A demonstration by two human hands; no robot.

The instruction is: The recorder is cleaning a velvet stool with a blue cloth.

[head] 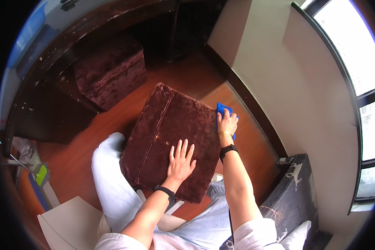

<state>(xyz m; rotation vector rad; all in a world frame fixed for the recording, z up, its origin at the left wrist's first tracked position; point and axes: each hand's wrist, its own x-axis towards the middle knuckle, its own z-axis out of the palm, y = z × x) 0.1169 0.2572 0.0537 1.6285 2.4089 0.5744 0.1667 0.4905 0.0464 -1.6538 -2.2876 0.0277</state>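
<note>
A dark maroon velvet storage stool (pixel 187 125) stands between my knees, with a lid seam and two small fasteners on the face towards me. My left hand (pixel 181 161) lies flat on that velvet face, fingers spread, holding nothing. At the stool's right edge my right hand (pixel 227 122) grips a blue cloth (pixel 222 108) and presses it against the side. Part of the cloth is hidden under the fingers and palm. I wear a dark band on each wrist.
A second maroon velvet stool (pixel 112 73) stands under a dark worn table (pixel 90 28). On the left are a green brush head (pixel 42 175) and a white cabinet (pixel 70 218). To the right are a pale wall (pixel 268 62) and a grey patterned padded piece (pixel 295 184).
</note>
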